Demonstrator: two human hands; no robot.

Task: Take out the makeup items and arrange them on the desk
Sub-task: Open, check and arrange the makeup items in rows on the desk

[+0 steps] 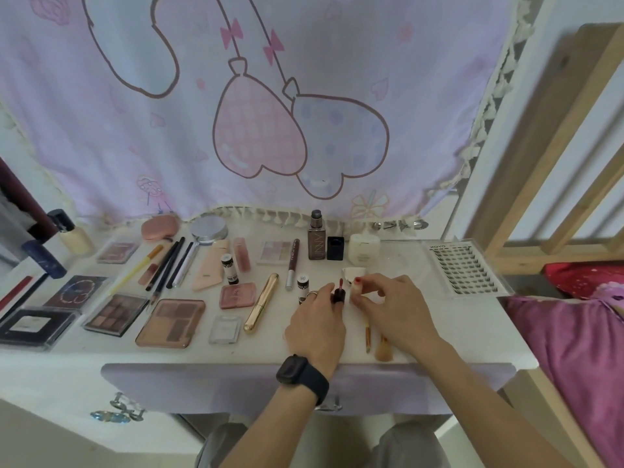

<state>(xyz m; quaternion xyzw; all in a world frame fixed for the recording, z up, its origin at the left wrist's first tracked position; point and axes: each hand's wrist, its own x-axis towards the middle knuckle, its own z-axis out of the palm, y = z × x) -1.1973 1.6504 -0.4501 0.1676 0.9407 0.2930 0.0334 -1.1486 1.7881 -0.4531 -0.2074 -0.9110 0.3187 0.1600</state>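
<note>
We are mid-arrangement: most makeup lies in rows on the white worktop (439, 319). At its 5 o'clock, our left hand (317, 319) has its fingers clamped on a small dark-red lip-gloss tube (339, 294), held upright. Our right hand (395, 312) pinches a small cream-coloured piece (356, 292) just beside it, at the tube's 3 o'clock. Next, we judge, each needs a free spot and a gentle release. A clear tray of false lashes (466, 270) sits at 3 o'clock. A lilac heart-print curtain (304, 96) hangs at 12 o'clock.
</note>
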